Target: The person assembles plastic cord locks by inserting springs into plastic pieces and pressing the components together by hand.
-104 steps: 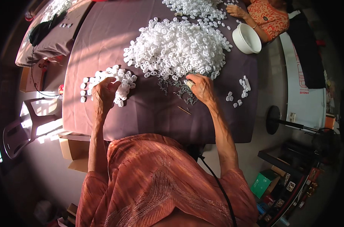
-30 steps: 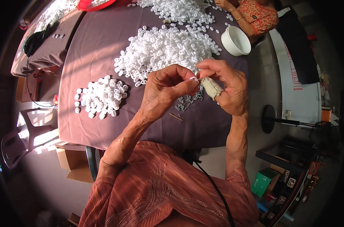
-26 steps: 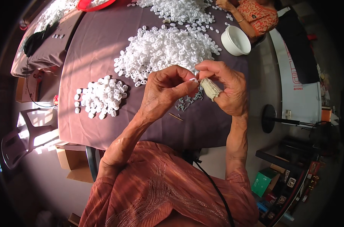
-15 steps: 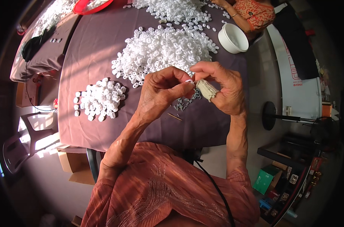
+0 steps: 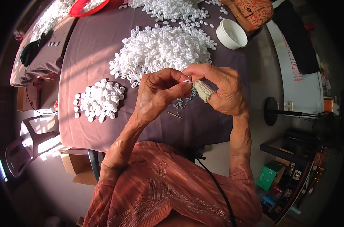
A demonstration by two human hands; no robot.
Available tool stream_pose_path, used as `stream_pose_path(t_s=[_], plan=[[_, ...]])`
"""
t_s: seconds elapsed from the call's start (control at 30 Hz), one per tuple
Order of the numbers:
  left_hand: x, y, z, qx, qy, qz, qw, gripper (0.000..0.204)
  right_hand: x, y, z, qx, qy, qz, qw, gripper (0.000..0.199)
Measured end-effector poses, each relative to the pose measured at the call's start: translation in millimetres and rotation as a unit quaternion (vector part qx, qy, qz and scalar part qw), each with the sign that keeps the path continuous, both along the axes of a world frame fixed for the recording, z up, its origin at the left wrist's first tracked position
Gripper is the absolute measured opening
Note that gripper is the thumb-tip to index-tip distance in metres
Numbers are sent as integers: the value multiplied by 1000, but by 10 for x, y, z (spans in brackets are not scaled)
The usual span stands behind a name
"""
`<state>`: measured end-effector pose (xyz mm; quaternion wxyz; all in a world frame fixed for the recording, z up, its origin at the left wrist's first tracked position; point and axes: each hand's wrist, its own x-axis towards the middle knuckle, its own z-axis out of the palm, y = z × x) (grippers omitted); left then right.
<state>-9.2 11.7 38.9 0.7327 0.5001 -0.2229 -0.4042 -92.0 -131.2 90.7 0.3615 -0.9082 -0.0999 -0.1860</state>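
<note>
My left hand is closed, with thumb and forefinger pinching a small white oval plastic piece. Pressed up against it are the fingertips of my right hand, also closed in a pinch. A tiny grey screw-like piece shows at those fingertips, partly hidden. Pale cloth wraps my right thumb. Below the hands, small grey screw-like pieces lie scattered on the brown tablecloth, and a thin wooden stick rests near them. Beyond my hands spreads a large heap of white oval pieces.
At the left sits a smaller pile of white pieces. A white tub stands far right, near another person's arm. Farther off are another white heap and a red basin. A dark cable crosses my lap.
My right forefinger has come in closer over the white piece, and the right hand has turned slightly. The left hand keeps its pinch. The view has shifted a little.
</note>
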Motion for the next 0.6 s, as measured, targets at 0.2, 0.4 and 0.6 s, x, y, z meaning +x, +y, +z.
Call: stream_pose_path(t_s=[0.2, 0.4, 0.6], plan=[[-22, 22, 21, 6, -23, -6, 1000, 6, 3, 30, 11, -22, -1, 20, 1000, 33], [20, -49, -170, -46, 54, 5, 997, 9, 48, -126, -50, 39, 132, -5, 990, 35], [289, 64, -170, -80, 76, 77, 991, 14, 146, -227, -659, 153, 109, -91, 978, 20]])
